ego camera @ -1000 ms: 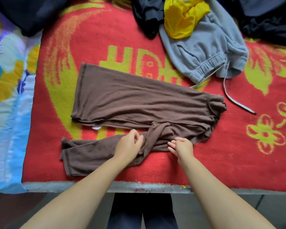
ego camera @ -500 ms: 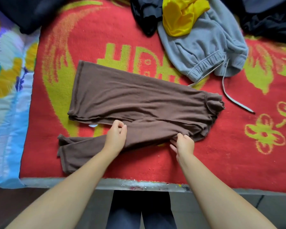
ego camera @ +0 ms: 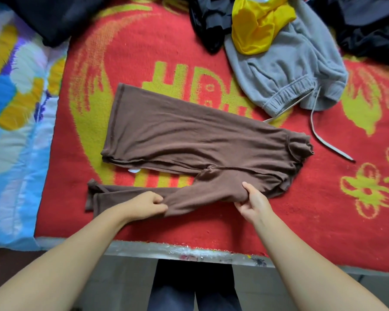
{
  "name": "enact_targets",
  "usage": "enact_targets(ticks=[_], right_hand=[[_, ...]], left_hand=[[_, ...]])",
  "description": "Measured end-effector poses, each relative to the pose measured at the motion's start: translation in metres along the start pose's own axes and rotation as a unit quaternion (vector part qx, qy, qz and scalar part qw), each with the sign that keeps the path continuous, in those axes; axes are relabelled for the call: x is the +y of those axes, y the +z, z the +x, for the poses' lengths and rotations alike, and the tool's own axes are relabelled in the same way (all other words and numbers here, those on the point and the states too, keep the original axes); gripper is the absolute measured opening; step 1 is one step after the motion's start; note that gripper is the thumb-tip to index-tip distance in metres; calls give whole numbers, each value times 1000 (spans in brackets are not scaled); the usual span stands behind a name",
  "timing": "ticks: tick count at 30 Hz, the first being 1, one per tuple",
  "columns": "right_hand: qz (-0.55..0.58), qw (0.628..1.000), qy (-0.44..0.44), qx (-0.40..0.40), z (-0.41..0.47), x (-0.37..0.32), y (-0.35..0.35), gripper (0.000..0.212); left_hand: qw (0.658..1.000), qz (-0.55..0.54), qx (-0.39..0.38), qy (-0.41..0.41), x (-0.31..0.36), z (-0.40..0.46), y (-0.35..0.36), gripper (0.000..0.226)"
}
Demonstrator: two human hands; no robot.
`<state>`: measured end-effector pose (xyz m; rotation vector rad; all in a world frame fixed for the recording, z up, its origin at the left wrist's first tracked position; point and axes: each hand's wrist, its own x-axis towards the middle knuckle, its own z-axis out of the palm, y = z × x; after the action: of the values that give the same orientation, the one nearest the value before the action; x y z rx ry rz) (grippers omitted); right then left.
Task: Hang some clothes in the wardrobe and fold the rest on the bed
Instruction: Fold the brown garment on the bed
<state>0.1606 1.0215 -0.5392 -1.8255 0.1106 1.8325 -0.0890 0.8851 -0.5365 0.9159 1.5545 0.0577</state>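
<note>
A red blanket (ego camera: 301, 216) with yellow-green motifs covered the bed, a blue floral quilt (ego camera: 14, 153) beside it. A brown top (ego camera: 189, 135) lay flat mid-blanket, its sleeve stretched along the near edge. Grey sweatpants (ego camera: 290, 70), a yellow garment (ego camera: 256, 28) and dark clothes (ego camera: 368, 25) were heaped beyond. The left hand (ego camera: 147, 204) pinched the sleeve; the right hand (ego camera: 253, 202) gripped it near the shoulder.

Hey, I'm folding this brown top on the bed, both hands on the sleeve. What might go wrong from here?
1. The left hand and right hand pinch only the sleeve; pulling may drag the brown top out of its flat fold.
2. The grey sweatpants' drawstring lies close by and may snag.
</note>
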Motion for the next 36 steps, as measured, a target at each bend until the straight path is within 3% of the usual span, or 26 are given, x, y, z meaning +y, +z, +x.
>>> enact_targets(ticks=[3,5,8,10,13,15,17,19,21,24,27,29,31,32,34,35,36], right_hand=[[-28,999,-27,26,5,4,-5,8],[-66,994,-62,54,8,8,-5,14],[-104,986,-98,91,13,13,-2,25],[-130,979,-109,111,15,15,-1,27],[-164,970,-118,135,18,19,0,22],[-191,960,-127,161,22,25,-1,15],[-223,943,-141,204,23,29,-1,31],[-231,929,-155,244,22,31,1,46],[-235,922,-165,260,23,33,4,46],[-217,924,-171,263,22,35,11,45],[-130,952,-142,239,18,34,17,57],[-79,974,-91,190,13,31,20,44],[-63,983,-60,159,10,25,18,12],[-54,985,-56,153,11,23,16,9],[-37,986,-60,149,13,17,10,11],[-35,987,-56,149,11,17,8,18],[-39,987,-49,149,9,17,6,29]], left_hand=[[978,-155,138,31,-9,-13,-10,24],[979,-140,142,41,-10,-21,-25,27],[987,-155,-29,-18,-16,-33,-46,30],[980,-102,-141,-95,-27,-40,-57,31],[971,37,-161,-171,-49,-47,-74,31],[971,59,-150,-175,-64,-52,-86,29],[979,26,-105,-174,-78,-57,-100,35],[987,17,-4,-162,-90,-59,-105,40],[981,34,118,-150,-103,-56,-100,41],[961,21,225,-159,-112,-49,-77,30],[930,-110,311,-164,-115,-43,-49,23],[886,-283,330,-161,-116,-41,-33,31],[836,-435,306,-138,-120,-45,-27,33],[809,-494,290,-130,-123,-50,-29,29],[752,-596,246,-139,-130,-64,-35,23],[736,-625,211,-153,-132,-73,-38,25],[740,-625,178,-176,-133,-82,-39,29]])
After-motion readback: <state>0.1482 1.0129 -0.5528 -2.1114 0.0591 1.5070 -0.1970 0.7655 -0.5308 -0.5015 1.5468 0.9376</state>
